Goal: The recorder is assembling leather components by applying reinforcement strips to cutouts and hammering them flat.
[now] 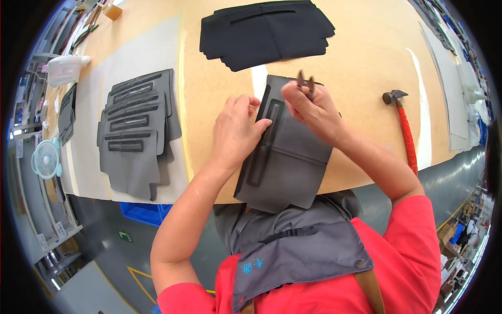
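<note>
A dark grey flat panel with a long raised slot frame lies before me, its lower edge overhanging the table's front edge. My left hand rests at the panel's left edge beside the slot, thumb spread from the bent fingers. Over the panel's far right part, my right hand is closed around small snips. Their two dark pointed tips stick up apart from the fist, slightly blurred; the rest of the tool is hidden in the palm.
Overlapping slotted panels lie at left. A larger black piece lies at the far side. A red-handled hammer rests at right on the tan table. Further left are a small fan and a blue crate below the table.
</note>
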Available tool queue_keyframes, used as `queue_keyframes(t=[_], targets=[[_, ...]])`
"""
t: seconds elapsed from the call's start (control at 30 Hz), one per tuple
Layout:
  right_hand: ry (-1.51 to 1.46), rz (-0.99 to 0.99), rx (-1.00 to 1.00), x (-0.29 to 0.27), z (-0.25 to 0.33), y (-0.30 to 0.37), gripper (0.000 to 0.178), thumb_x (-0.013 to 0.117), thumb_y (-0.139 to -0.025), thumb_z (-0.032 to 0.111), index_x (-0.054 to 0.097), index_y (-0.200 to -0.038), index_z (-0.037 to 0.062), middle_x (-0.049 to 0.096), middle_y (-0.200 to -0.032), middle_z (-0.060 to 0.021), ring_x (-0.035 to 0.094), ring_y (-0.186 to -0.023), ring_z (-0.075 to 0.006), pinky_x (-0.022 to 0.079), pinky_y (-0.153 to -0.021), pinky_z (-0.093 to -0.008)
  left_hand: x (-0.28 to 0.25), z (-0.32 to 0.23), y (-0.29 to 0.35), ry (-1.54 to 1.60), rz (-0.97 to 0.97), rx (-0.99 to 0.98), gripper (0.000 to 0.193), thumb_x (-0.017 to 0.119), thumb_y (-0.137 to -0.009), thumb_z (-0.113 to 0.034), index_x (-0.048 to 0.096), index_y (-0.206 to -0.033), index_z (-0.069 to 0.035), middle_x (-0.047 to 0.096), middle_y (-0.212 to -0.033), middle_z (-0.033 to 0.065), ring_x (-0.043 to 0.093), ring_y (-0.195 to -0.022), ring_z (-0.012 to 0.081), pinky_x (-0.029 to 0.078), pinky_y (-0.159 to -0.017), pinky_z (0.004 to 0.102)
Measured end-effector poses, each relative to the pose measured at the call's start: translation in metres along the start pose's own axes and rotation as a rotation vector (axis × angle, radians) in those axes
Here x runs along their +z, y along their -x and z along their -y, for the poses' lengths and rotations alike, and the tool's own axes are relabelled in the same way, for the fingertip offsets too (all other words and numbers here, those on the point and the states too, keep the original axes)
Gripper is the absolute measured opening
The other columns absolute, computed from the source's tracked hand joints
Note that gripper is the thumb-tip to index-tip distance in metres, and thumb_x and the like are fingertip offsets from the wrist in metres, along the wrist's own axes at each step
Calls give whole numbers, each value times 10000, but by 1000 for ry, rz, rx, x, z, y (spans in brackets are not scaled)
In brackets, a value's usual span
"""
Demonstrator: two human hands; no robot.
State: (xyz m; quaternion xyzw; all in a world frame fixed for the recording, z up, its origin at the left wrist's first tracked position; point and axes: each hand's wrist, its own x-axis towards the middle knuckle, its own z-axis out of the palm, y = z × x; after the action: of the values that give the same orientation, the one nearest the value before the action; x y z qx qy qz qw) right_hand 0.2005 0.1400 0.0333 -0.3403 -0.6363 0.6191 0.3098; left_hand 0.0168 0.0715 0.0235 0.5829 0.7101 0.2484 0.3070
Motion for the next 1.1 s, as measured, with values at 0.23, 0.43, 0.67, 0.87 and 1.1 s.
queue_keyframes(t=[0.23,0.43,0.67,0.87,1.1], targets=[[-14,-54,187,6,-24,20,626,551,-1026,614,512,-663,107,408,-635,65,384,-621,-47,312,-549,-257,-9,12,-5,342,200,-203,284,770,-875,-115,672,-1122,-13,722,-934,80,696,-829,170,557,-679,345],[-64,-20,201,14,-25,10,612,557,-1032,596,534,-678,98,416,-656,59,384,-633,-63,321,-561,-271,-18,0,18,1033,205,-503,200,713,-979,-126,676,-1142,-16,696,-941,14,683,-833,66,593,-652,206],[180,166,-146,8,-28,-8,519,608,-1048,433,584,-733,23,542,-636,-73,497,-597,-140,440,-581,-334,-27,19,34,1055,206,-527,183,689,-1010,-185,670,-1090,-21,688,-965,24,680,-849,97,636,-726,260],[245,400,-217,-2,-31,-25,463,645,-1033,372,584,-745,16,581,-633,-77,536,-579,-202,459,-575,-346,-32,26,62,1263,284,-687,118,673,-1019,-168,653,-1048,-55,649,-860,-4,660,-770,75,637,-678,233],[138,249,164,9,5,18,332,540,-1092,319,656,-1195,25,556,-854,12,522,-769,-100,458,-706,-276,-18,12,67,1233,125,-588,220,676,-1017,-192,609,-1158,-37,679,-980,42,717,-882,149,643,-701,270]])
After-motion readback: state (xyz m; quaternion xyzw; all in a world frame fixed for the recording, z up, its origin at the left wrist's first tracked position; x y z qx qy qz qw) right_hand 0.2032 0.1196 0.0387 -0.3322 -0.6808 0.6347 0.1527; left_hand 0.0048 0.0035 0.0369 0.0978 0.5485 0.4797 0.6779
